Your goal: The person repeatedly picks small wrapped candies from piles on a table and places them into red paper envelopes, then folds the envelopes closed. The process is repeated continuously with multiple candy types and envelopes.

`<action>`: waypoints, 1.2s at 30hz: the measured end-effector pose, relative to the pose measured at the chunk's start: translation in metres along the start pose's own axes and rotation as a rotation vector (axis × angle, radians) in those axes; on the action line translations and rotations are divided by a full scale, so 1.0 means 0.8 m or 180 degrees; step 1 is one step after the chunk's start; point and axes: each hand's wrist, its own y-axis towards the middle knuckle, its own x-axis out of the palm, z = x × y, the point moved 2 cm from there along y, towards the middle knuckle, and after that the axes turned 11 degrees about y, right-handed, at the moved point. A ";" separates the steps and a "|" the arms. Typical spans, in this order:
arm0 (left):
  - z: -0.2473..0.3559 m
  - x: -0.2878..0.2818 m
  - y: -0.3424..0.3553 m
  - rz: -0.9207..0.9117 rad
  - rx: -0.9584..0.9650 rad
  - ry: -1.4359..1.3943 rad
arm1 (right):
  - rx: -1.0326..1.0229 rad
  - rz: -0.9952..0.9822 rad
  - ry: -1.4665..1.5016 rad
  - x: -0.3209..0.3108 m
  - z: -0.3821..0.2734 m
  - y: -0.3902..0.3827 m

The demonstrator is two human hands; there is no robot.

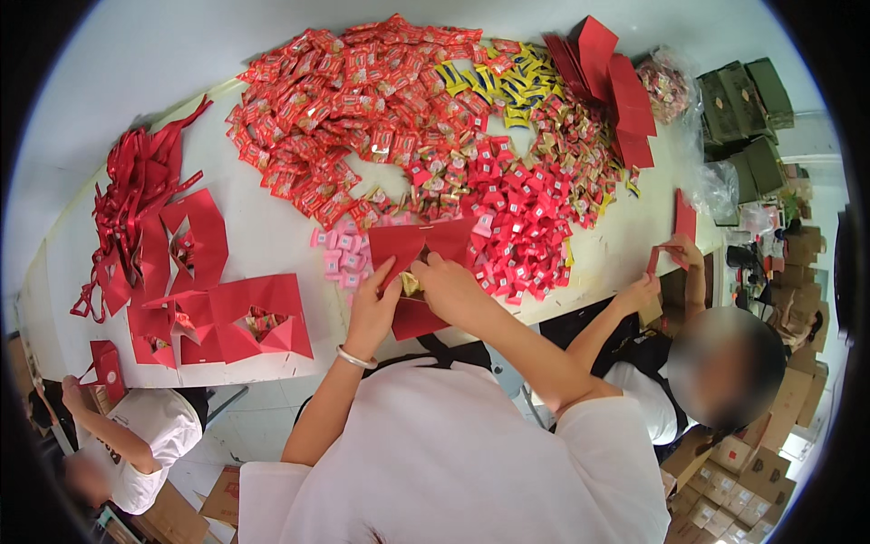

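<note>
At the table's near edge, a red paper gift box [399, 238] stands with its top open, and gold-wrapped sweets [410, 284] show inside. My left hand [376, 304] grips the box's left side, thumb and fingers closed on the card. Across the opening, my right hand [450, 288] has its fingers bent down at the box's mouth; their tips are hidden, and what they pinch, if anything, cannot be made out. Pale pink wrapped sweets [343, 258] lie just left of the box, and bright red-pink ones [521, 213] to its right.
Red packets [335, 100], yellow packets [521, 82] and small gold sweets [580, 136] are heaped behind. Flat red boxes [625, 100] lie far right; filled boxes [294, 304] and red ribbons [136, 181] at left. Co-workers sit right [643, 390] and left [154, 435], handling red pieces.
</note>
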 end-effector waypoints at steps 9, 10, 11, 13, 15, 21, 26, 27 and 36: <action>-0.026 -0.015 -0.020 0.0194 0.0432 0.0933 | 0.0363 0.0563 -0.0238 0.026 -0.005 0.015; -0.032 -0.016 -0.020 0.0158 0.0351 0.0652 | 0.0410 0.0638 0.0038 0.036 0.000 0.022; -0.036 -0.016 -0.019 0.0107 0.0266 0.0367 | 0.0495 0.0666 0.0219 0.048 -0.001 0.030; -0.041 -0.018 -0.014 0.0146 0.0203 0.0209 | 0.0626 0.0909 0.0907 0.061 -0.004 0.037; -0.045 -0.026 -0.012 0.0345 0.0226 0.0463 | 0.0795 0.0858 0.1716 0.059 -0.013 0.039; -0.054 -0.055 -0.016 0.0062 0.0096 -0.0236 | 0.0634 0.0112 0.2320 0.034 -0.022 0.007; -0.061 -0.051 -0.027 0.0256 0.0683 0.0317 | 0.0236 -0.0069 0.0057 0.096 -0.025 -0.011; -0.069 -0.058 -0.029 0.0240 0.0700 0.0251 | 0.0114 0.0173 -0.0214 0.086 -0.054 -0.020; -0.068 -0.129 -0.083 0.0508 0.0428 0.0799 | 0.0375 0.2309 0.1421 0.034 0.063 -0.025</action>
